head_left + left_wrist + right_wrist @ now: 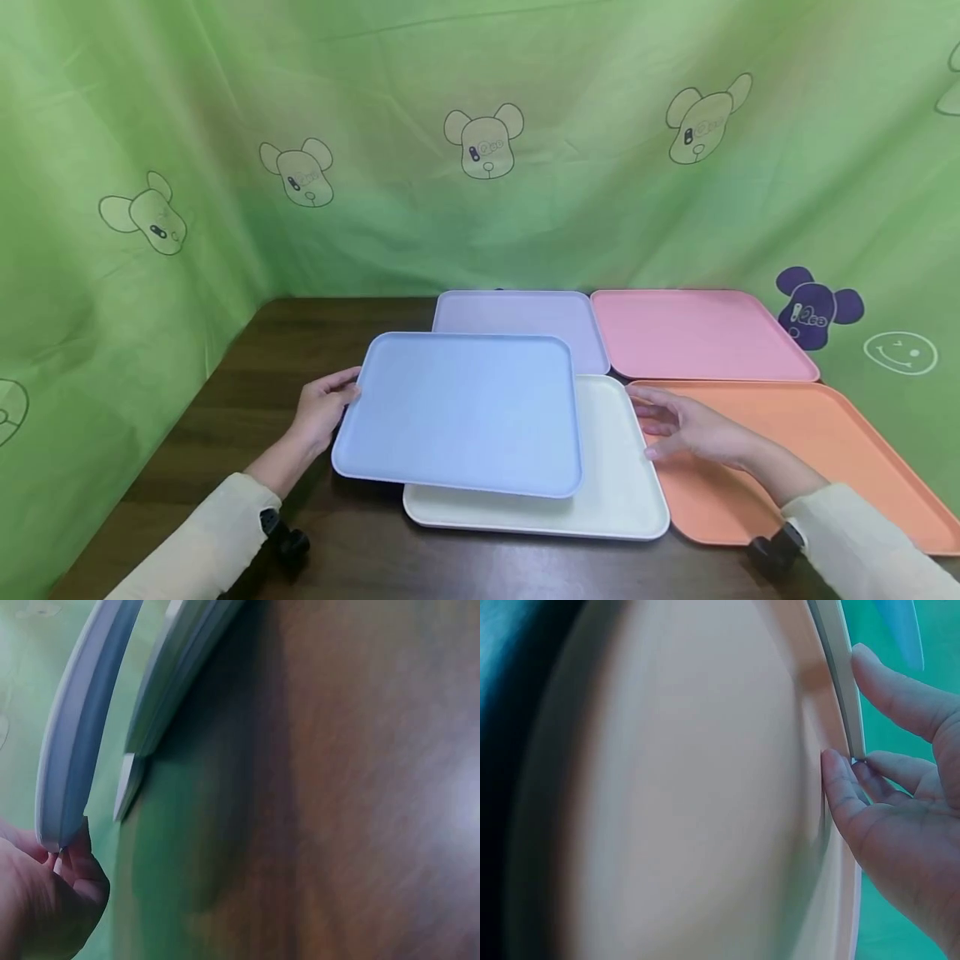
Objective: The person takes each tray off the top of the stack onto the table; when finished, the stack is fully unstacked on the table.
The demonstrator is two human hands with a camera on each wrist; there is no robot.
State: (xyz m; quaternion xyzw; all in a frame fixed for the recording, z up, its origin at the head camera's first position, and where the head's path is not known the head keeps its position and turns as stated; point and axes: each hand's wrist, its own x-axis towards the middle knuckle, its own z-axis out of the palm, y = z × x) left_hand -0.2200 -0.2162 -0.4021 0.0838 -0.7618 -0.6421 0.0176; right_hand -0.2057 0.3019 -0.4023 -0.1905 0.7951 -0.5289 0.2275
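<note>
My left hand (321,408) grips the left edge of a light blue tray (457,412), thumb on top and fingers below. The tray is raised and tilted over a white tray (618,467), hiding much of it. In the left wrist view, the blue tray (71,742) stands apart from the pale trays below, pinched at its end by the hand (52,900). Around the white tray's right edge, my right hand (690,429) hovers with loosely bent, spread fingers. The right wrist view shows those fingertips (832,769) right at the tray edges.
An orange tray (817,417) lies under the right forearm, beside the white one. Behind them lie a lavender tray (510,312) and a pink tray (697,333). The dark wooden table (360,558) is bordered by a green printed curtain (390,225) at the back and sides.
</note>
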